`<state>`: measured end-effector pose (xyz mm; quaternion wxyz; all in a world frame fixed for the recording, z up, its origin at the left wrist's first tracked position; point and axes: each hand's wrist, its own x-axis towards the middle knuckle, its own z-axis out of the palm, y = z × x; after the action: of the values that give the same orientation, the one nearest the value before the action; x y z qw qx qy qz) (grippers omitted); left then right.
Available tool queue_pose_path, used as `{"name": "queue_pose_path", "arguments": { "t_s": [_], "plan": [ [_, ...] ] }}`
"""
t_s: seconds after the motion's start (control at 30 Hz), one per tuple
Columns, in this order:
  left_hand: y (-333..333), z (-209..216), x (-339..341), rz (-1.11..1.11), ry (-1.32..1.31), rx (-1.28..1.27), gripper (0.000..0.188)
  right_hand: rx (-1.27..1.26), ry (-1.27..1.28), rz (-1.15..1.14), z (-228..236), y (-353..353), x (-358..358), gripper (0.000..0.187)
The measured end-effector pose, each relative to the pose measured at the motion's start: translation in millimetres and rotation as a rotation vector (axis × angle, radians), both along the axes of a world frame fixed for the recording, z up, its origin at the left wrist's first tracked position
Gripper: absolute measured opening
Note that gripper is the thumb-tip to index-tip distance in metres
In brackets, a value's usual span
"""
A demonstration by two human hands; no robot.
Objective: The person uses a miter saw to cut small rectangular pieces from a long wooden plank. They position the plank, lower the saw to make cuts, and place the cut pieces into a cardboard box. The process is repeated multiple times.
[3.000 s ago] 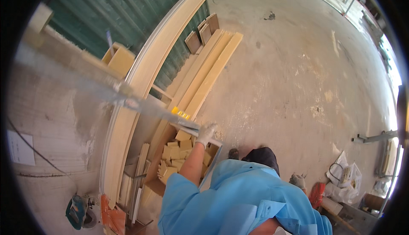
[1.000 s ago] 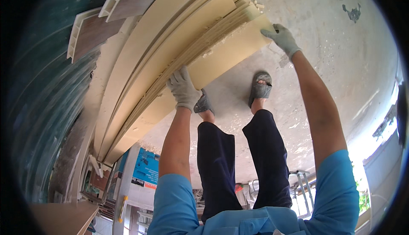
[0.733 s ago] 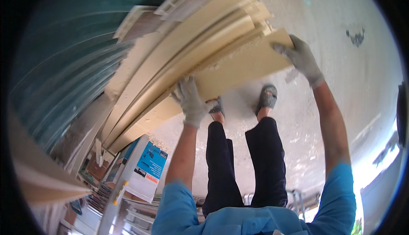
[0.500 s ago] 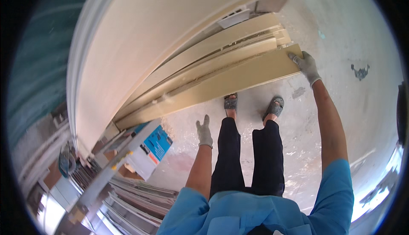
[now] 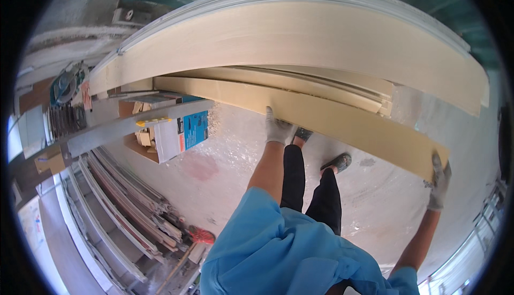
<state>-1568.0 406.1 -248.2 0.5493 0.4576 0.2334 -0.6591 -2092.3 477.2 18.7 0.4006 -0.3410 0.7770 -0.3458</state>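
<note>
A long cream board (image 5: pixel 342 123) stretches slantwise in front of me, its right end nearer to me. My gloved right hand (image 5: pixel 440 183) grips that end, with the thumb on the face and the fingers behind the edge. Around the lower edge, left of the middle, my gloved left hand (image 5: pixel 278 129) has its thumb against the face; its fingers are mostly hidden beneath. Behind this piece lie more cream boards (image 5: pixel 369 86) of similar shape. A large pale panel (image 5: pixel 300 32) with a grey rail along its far edge stretches above them.
At the left stands a blue-and-white cardboard box (image 5: pixel 195 130) holding offcuts, with a yellow spirit level (image 5: pixel 153 121) on the beam beside it. Long strips (image 5: pixel 115 198) are stacked at lower left. A green power saw (image 5: pixel 68 85) sits at far left. My sandal (image 5: pixel 337 162) rests on the dusty floor.
The board's right end has swung toward me and away from the others. My left hand has gone from free to gripping its lower edge. The view has turned left.
</note>
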Motion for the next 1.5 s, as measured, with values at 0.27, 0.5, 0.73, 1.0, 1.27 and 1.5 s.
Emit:
{"name": "queue_pose_path", "arguments": {
  "t_s": [0.27,0.5,0.73,1.0,1.27,1.5],
  "plan": [
    [28.1,56.9,-113.4,-0.103,0.030,-0.039,0.036,0.620,1.329,0.199,102.7,-14.4,-41.4,0.090],
    [45.2,143.9,-177.5,-0.119,0.097,-0.022,0.037,0.168,1.244,1.359,9.9,-20.6,149.2,0.107],
    [33.7,157.8,-225.1,-0.239,0.274,-0.063,0.040,-0.013,1.461,1.396,7.0,-29.7,85.3,0.078],
    [35.5,121.2,-201.2,0.029,0.238,-0.240,0.041,-0.173,1.380,1.399,22.6,-4.5,30.7,0.073],
    [100.6,101.8,-311.3,-0.097,0.134,-0.200,0.034,-0.018,1.312,1.492,28.4,70.6,-70.2,0.085],
    [219.4,149.9,-477.6,-0.204,0.416,-0.366,0.039,0.378,0.437,1.305,19.1,-10.5,-83.0,0.103]
  ]
}}
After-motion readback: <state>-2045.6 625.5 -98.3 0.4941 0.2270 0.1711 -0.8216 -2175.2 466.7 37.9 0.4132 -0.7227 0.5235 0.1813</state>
